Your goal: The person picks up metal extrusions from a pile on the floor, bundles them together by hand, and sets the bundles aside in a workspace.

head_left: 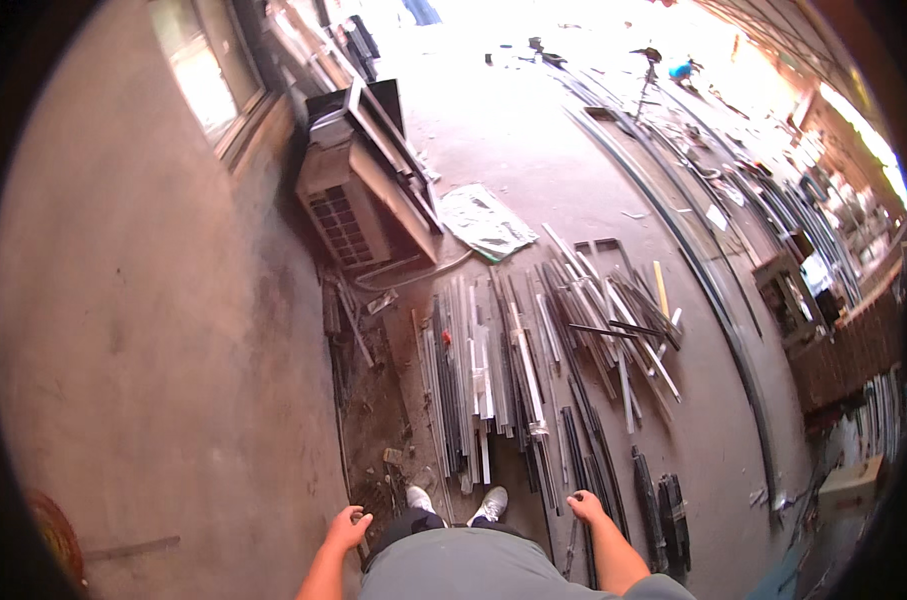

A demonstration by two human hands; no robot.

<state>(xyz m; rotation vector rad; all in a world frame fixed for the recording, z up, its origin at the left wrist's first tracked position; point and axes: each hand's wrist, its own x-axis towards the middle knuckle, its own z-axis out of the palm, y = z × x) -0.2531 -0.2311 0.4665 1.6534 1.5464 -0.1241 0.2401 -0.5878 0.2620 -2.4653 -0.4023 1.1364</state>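
My left hand (348,526) hangs beside my left hip, near the wall. Its fingers are loosely curled, with a gap between thumb and fingers, and nothing shows in it. My right hand (587,506) hangs out past my right hip, also loosely curled, with no held thing visible. Below it in the picture, thin dark bars lie on the floor, apart from the hand as far as I can see. In front of my white shoes (490,503) is a wide pile of long metal profiles (481,370), silver, white and dark. Shorter bars (623,325) lie crosswise at its far right.
A plain wall (163,330) rises close on my left. Ahead stand a boxy outdoor unit (348,215) with leaning frames, and a white plastic sheet (485,222) on the floor. Long rails (663,215) run along the right. Dark bundled profiles (663,510) lie near my right arm.
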